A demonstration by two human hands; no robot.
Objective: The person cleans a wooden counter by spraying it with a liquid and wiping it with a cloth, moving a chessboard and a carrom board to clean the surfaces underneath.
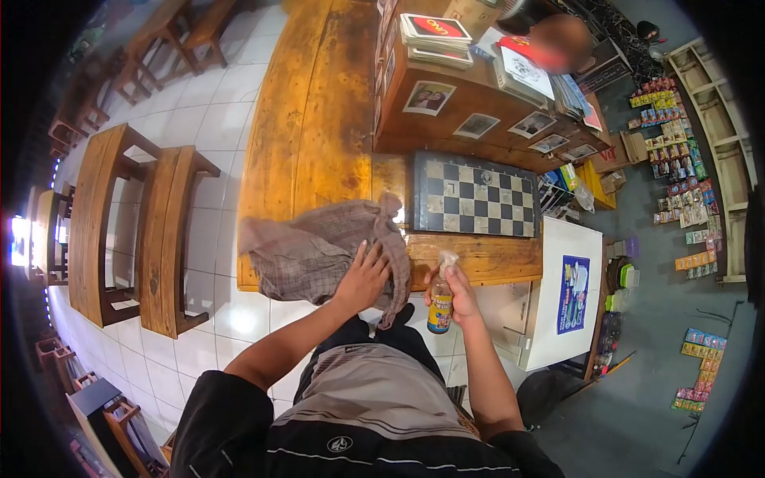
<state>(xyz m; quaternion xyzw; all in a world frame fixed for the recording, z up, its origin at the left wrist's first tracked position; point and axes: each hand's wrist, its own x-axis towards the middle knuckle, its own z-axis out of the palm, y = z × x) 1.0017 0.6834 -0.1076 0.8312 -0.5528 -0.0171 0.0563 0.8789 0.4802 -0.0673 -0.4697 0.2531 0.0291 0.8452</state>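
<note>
My left hand (363,276) lies flat with its fingers stretched out on a crumpled, plaid brown-grey cloth (311,243). The cloth is spread over the near corner of a varnished wooden counter (307,119), and part of it hangs past the edge. Wrapped in my right hand (460,293) is a spray bottle (439,309) with a pale nozzle and a yellow-and-blue label. It is held upright just off the counter's front edge. Beyond that hand a checkered chessboard (476,195) rests on the counter.
A wooden cabinet (462,111) with photos stands behind the chessboard, bearing an UNO box (434,29) and stacked papers (522,76). A white chest (562,295) is at the right. Wooden benches (167,239) stand on the tiled floor at left. Hanging sachets (677,151) line the right wall.
</note>
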